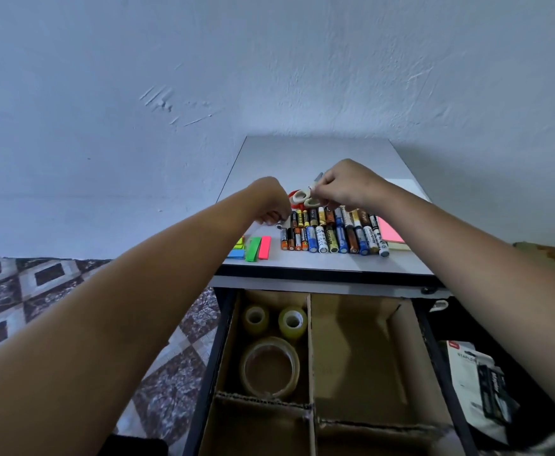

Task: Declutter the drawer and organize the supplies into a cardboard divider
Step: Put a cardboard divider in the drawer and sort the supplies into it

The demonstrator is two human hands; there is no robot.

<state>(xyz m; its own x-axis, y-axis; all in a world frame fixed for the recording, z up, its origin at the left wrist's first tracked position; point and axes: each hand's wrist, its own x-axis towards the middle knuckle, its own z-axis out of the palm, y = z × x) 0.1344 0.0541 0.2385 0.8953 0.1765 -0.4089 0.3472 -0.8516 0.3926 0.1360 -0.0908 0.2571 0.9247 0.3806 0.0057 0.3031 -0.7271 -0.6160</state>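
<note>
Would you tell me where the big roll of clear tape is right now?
In the head view, the large tape roll lies in the cardboard divider's left compartment in the open drawer, just nearer the camera than two small tape rolls.

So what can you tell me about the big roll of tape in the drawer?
The big clear roll of sticky tape lies flat in the back-left compartment of the brown cardboard divider, its round hole facing up. It looks glossy and see-through, slightly yellowish, with cardboard showing through the middle. Two smaller yellowish tape rolls sit just behind it. Its near edge meets the cardboard cross wall. Neither hand touches it.
</note>
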